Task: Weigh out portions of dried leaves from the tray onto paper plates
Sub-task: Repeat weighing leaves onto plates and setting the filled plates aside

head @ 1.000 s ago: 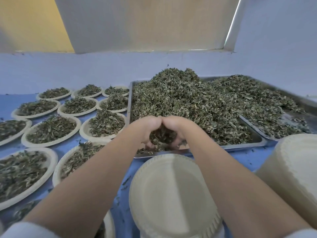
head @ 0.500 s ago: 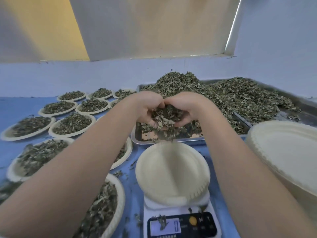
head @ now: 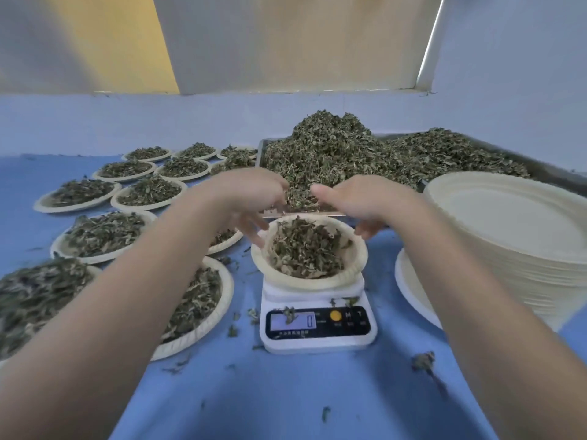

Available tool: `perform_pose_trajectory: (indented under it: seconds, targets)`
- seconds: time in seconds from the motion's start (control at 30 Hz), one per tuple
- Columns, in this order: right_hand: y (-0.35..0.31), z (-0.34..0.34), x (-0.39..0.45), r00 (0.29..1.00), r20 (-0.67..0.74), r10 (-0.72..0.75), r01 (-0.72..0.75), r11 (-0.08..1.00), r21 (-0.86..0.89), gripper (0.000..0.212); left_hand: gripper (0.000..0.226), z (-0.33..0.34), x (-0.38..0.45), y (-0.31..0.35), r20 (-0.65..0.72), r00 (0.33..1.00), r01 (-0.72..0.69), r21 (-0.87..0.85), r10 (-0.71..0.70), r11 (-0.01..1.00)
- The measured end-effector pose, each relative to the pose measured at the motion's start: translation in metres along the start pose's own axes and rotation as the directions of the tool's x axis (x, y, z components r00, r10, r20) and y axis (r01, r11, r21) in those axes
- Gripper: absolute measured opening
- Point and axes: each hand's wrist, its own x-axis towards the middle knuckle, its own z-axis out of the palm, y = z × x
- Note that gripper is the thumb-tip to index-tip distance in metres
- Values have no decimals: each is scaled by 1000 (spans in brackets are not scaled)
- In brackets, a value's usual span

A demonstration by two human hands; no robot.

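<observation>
**Blue worktop, a scale, and a fresh pile of leaves**

Blue cloth covers the worktop (head: 286,401), and small bits of leaf lie loose on it close to the person. A little farther off stands a white scale (head: 317,325). It sits right in front of the person, likely so the number is easy to read. A leaf bit lies on the little screen, and the number is too blurry to be sure of.

On top of the scale sits a paper plate (head: 309,249) with a heap of dried leaves (head: 305,249) in it. The plate rests there so the leaves can be weighed.

The left hand (head: 251,201) and the right hand (head: 362,201) hang just above the far edge of this plate, one on each side. Both have their fingers loose and spread, and they hold nothing. I think they just let the leaves fall. The fingertips look smeared, so I cannot tell if they touch the plate.

To the left lie many filled plates (head: 104,233) in rows, done and set aside. To the right is a tall stack of empty plates (head: 514,236), kept near for the next turns. Its right side is cut off.

Farthest back is the metal tray (head: 262,147), with the big leaf pile (head: 333,144) inside. The hands hide its near edge.
</observation>
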Motion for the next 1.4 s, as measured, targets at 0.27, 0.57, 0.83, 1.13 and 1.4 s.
perform_pose_trajectory:
  seconds: [0.27, 0.57, 0.83, 1.13, 1.4]
  targets:
    - [10, 39, 12, 901, -427, -77, 220, 929, 297, 54, 27, 27, 10, -35, -380, 885, -341, -134, 270, 930]
    - [17, 63, 21, 863, -502, 54, 327, 698, 637, 44, 29, 45, 27, -55, -526, 806, -448, -241, 272, 861]
    - [21, 66, 25, 872, -488, 38, 305, 738, 602, 40, 32, 46, 33, -74, -544, 804, -452, -300, 239, 840]
    - [25, 59, 35, 913, -398, 85, 135, 859, 494, 44, 33, 50, 29, -81, -516, 837, -396, -339, 183, 854]
    - [16, 48, 33, 978, -203, 57, 16, 941, 339, 60, 33, 47, 34, -88, -455, 888, -278, -429, 60, 859]
